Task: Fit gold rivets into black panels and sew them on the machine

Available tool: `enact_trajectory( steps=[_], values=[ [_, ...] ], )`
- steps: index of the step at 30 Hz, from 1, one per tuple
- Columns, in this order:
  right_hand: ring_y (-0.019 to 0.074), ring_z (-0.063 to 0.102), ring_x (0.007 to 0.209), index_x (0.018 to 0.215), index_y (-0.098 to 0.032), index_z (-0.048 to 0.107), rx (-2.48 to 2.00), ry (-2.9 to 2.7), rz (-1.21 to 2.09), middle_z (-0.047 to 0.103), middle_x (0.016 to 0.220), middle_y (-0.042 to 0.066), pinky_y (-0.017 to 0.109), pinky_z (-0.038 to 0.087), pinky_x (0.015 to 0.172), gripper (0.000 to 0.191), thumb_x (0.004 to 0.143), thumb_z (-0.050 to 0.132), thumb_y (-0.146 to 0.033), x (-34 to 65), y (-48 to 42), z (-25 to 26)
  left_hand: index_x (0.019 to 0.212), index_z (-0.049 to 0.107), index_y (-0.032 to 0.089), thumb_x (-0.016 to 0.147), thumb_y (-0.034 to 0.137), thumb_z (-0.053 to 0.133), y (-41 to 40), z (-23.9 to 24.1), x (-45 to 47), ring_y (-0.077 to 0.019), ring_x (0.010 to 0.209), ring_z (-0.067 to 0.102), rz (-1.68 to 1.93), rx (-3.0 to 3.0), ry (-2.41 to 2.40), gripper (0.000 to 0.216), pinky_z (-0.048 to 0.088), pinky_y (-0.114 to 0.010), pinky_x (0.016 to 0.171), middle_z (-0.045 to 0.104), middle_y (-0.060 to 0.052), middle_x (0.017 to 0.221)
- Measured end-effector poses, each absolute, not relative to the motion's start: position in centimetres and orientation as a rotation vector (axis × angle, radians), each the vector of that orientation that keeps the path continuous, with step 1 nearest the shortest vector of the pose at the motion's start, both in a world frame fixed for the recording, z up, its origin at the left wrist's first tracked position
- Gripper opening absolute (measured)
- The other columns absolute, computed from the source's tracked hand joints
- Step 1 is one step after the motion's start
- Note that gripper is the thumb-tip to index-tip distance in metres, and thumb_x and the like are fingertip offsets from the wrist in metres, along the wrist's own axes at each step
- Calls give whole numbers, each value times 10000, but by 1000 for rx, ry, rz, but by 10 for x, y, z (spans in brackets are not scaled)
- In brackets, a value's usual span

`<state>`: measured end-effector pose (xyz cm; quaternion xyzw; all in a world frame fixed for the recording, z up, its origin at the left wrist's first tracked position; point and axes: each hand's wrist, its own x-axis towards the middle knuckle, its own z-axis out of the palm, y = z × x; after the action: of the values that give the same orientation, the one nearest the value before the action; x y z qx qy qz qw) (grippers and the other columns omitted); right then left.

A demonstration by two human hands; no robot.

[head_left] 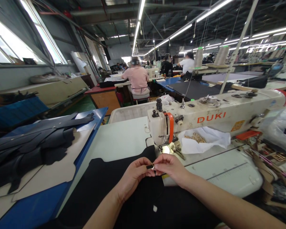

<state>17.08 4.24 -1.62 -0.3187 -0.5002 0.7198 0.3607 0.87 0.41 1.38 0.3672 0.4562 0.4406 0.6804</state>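
Over the black material (102,173) on the sewing table, my two hands meet just in front of the sewing machine's (190,109) needle area. My left hand (133,176) pinches a short narrow black strap (149,167). Between the fingertips of my right hand (171,167) is a small gold metal ring (153,166), touching the strap's end; the fingers partly cover it, so whether the strap passes through it is unclear. Behind my right hand, several similar gold rings (195,137) lie in a white bag (214,140) under the machine arm.
Black cut pieces (38,140) are piled on a blue-edged table (84,149) at the left. A pale bin (131,112) stands behind the machine. A seated person in pink (136,78) works farther ahead. Straps and hardware (280,156) crowd the right side.
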Motion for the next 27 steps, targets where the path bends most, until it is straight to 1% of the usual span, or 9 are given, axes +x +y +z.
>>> enact_trajectory(
  steps=[6, 11, 13, 15, 16, 18, 20, 24, 27],
  values=[
    [117, 612, 565, 734, -149, 608, -808, -1312, 1879, 643, 613, -5, 261, 496, 605, 372, 601, 778, -452, 170, 41, -14, 770, 607, 138, 662, 161, 703, 4, 17, 7, -105, 625, 563, 985, 831, 1021, 147, 450, -217, 655, 617, -4, 668],
    [118, 599, 570, 737, -152, 589, -805, -1358, 1849, 631, 623, -4, 262, 485, 599, 330, 640, 752, -422, 171, 40, -16, 739, 609, 142, 630, 170, 697, 3, 17, 9, -99, 609, 544, 1016, 845, 1070, 143, 434, -211, 625, 601, 7, 655],
    [118, 588, 584, 748, -156, 586, -810, -1421, 1758, 613, 627, -7, 257, 474, 598, 270, 703, 703, -395, 171, 37, -17, 716, 605, 148, 601, 157, 687, 3, 15, 12, -97, 596, 539, 1049, 885, 1132, 142, 424, -206, 607, 598, 17, 639],
    [121, 581, 634, 808, -163, 592, -834, -1541, 1590, 608, 676, -3, 255, 464, 620, 202, 764, 651, -351, 172, 33, -14, 696, 600, 156, 584, 159, 682, 2, 13, 14, -98, 590, 541, 1095, 958, 1215, 139, 423, -208, 604, 595, 26, 626],
    [124, 577, 666, 851, -169, 592, -845, -1613, 1494, 609, 716, 0, 254, 461, 637, 186, 773, 647, -329, 173, 31, -13, 690, 597, 160, 585, 173, 686, 2, 12, 15, -103, 596, 547, 1117, 999, 1254, 138, 427, -212, 609, 597, 28, 628],
    [129, 568, 714, 912, -186, 578, -867, -1742, 1316, 604, 779, -2, 252, 459, 669, 212, 756, 673, -292, 174, 27, -9, 687, 591, 168, 601, 217, 699, 1, 10, 16, -113, 622, 562, 1160, 1070, 1308, 147, 442, -223, 628, 603, 28, 653],
    [125, 560, 712, 893, -194, 566, -887, -1809, 1203, 590, 779, -13, 242, 455, 669, 207, 742, 686, -268, 174, 26, -7, 693, 589, 173, 618, 247, 704, 1, 8, 17, -122, 654, 574, 1190, 1125, 1330, 156, 455, -230, 644, 610, 24, 685],
    [113, 558, 689, 827, -192, 573, -878, -1864, 1086, 578, 750, -15, 213, 440, 627, 21, 809, 580, -198, 176, 27, -5, 753, 612, 179, 640, 243, 682, 1, 6, 17, -123, 666, 584, 1230, 1174, 1344, 148, 476, -236, 664, 616, 24, 705],
    [108, 566, 695, 794, -184, 586, -831, -1886, 1005, 589, 758, -8, 208, 441, 653, 81, 811, 524, -133, 177, 28, -5, 849, 639, 182, 650, 248, 671, 1, 5, 16, -142, 700, 617, 1218, 1162, 1326, 212, 499, -264, 710, 637, 14, 740]
  ],
)
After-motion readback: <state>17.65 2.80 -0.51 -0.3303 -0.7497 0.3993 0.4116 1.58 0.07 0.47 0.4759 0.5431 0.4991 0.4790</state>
